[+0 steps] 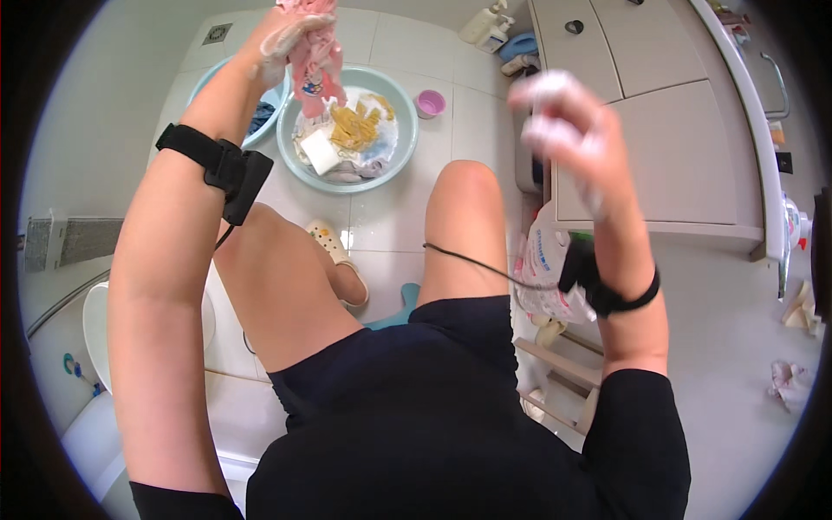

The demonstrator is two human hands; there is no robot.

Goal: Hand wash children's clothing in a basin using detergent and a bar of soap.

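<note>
At 11 o'clock in the view, my left hand (282,42) is gripping a bunched pink cloth (317,68), with suds coating the skin. The cloth is hanging over the 11 o'clock part of a pale blue basin (409,139); I cannot tell whether its lower end is touching the contents. Within this basin, a yellow cloth (354,130) is lying near the middle among suds, and a white block (320,152) is resting toward 8 o'clock. A second basin (274,97) is standing just beside it at 9 o'clock, containing dark cloth (261,116). Between 1 and 2 o'clock, my foam-covered right hand (596,139) is hovering well apart from the basin, fingers bent, thumb parted from them. A purple cup (430,104) is standing at 12 o'clock.
</note>
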